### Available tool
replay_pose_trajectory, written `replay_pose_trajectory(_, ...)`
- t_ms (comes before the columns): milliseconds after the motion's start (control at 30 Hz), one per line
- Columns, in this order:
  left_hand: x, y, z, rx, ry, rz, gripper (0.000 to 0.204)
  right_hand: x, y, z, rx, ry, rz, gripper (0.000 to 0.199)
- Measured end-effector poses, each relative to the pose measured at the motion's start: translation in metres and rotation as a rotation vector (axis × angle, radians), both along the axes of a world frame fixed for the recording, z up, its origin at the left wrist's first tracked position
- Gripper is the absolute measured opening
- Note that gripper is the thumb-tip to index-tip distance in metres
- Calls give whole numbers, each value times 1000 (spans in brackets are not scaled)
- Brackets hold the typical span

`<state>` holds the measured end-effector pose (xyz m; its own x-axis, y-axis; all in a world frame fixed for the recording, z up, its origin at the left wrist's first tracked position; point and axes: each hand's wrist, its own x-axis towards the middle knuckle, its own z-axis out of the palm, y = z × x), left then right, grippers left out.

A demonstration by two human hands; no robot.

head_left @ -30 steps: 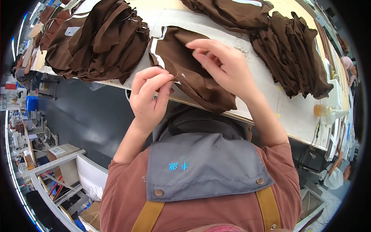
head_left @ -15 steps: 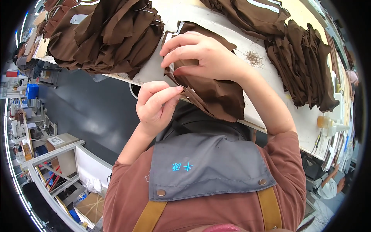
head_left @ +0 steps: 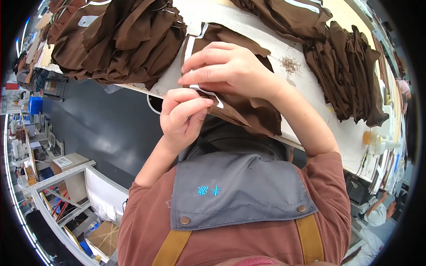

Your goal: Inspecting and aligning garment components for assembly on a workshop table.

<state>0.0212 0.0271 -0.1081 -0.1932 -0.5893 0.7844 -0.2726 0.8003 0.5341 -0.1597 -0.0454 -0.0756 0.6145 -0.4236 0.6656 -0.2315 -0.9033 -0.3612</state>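
Observation:
A brown fabric piece (head_left: 248, 116) with a white strip (head_left: 190, 46) along its left side lies partly on the table and hangs over the front edge towards my lap. At its lower left edge, my left hand (head_left: 184, 116) is closed in a pinch on the cloth. My right hand (head_left: 233, 71) lies over the middle of the same piece, open, its fingers stretched to the left and slightly bent. Its thumb is mostly in shadow under the fingers. Between the two hands, a loose curl of the white strip (head_left: 208, 93) stands up.
A big heap of brown fabric pieces (head_left: 117, 44) overhangs the table's left front edge. More brown pieces (head_left: 346, 75) are piled at the right. Small thread clippings (head_left: 290, 65) lie on the pale table (head_left: 310, 102). A metal-framed cart (head_left: 66, 177) stands at the lower left.
My right hand has shifted slightly down and left, its fingers closer to my left hand. The fabric edge has turned, so more of the white strip shows. My left hand keeps its pinch.

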Motion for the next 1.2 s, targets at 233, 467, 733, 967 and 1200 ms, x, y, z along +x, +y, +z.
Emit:
replay_pose_trajectory(233,3,3,-8,12,18,85,24,-15,4,-1,-407,-81,-408,18)
replay_pose_trajectory(467,6,-3,26,588,252,-316,15,-58,16,24,104,-153,-107,22)
replay_pose_trajectory(733,4,-20,54,468,-291,-295,19,-84,45,35,605,-57,30,40)
replay_pose_trajectory(967,-8,-18,67,392,-403,-245,17,-69,63,44,400,302,-208,37)
replay_pose_trajectory(1200,-13,-18,77,445,-392,-215,14,-62,75,38,583,47,-212,27)
